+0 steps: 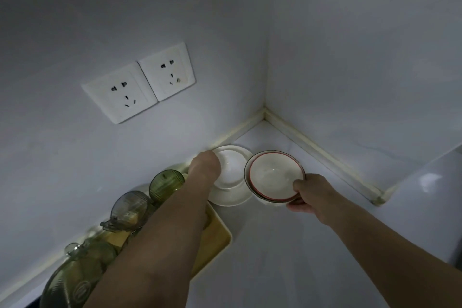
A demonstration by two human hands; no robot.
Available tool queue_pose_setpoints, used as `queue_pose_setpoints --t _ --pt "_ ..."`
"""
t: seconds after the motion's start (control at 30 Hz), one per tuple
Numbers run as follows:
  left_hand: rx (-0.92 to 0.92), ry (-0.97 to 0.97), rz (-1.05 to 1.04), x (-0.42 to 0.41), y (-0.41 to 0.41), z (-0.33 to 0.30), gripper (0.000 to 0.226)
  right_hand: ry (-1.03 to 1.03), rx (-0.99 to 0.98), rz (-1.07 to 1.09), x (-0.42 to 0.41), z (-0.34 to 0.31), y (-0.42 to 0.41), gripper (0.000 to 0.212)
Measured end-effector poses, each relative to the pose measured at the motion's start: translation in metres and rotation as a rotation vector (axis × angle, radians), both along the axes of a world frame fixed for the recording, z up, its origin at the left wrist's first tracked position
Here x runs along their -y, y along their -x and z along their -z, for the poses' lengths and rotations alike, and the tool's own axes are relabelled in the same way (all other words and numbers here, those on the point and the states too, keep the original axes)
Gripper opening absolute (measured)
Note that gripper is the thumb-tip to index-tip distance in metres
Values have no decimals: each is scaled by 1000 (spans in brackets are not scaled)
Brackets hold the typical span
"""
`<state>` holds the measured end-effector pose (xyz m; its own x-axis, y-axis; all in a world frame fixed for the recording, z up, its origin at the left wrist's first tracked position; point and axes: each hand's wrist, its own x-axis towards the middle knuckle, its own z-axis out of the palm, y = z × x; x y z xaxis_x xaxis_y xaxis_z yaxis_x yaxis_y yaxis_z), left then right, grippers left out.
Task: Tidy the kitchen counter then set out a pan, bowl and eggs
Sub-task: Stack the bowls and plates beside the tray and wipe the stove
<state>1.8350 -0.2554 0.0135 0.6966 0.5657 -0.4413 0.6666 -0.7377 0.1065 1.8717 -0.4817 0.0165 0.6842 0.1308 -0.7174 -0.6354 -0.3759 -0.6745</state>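
My right hand (308,194) grips the near rim of a red-rimmed white bowl (272,175), which is tilted and seems stacked on another like it, just above the white counter (275,245). To its left a plain white bowl (231,169) rests on a white plate (228,199) near the wall corner. My left hand (205,166) is closed over the left rim of that white bowl; its fingers are hidden behind the hand.
A yellow tray (215,240) under my left forearm carries several green and grey glass cups (165,182) and a green glass jug (75,280). Two wall sockets (140,81) sit above. The counter ends at the wall corner (264,115).
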Motion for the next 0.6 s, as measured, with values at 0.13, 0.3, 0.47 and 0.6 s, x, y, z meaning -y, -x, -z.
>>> queue_pose_setpoints --t 0.13,0.3,0.47,0.6 --pt "52 -115 23 -6 -1 -20 30 -29 -9 10 -7 -3 -5 39" --pt "33 -300 56 -10 10 -71 29 -70 -15 45 -25 -9 -6 37" --pt "16 -428 85 -12 35 -107 26 -26 23 -44 -55 -10 -7 40" --pt "52 -421 40 -23 57 -117 25 -1 4 -150 -80 -8 2 30"
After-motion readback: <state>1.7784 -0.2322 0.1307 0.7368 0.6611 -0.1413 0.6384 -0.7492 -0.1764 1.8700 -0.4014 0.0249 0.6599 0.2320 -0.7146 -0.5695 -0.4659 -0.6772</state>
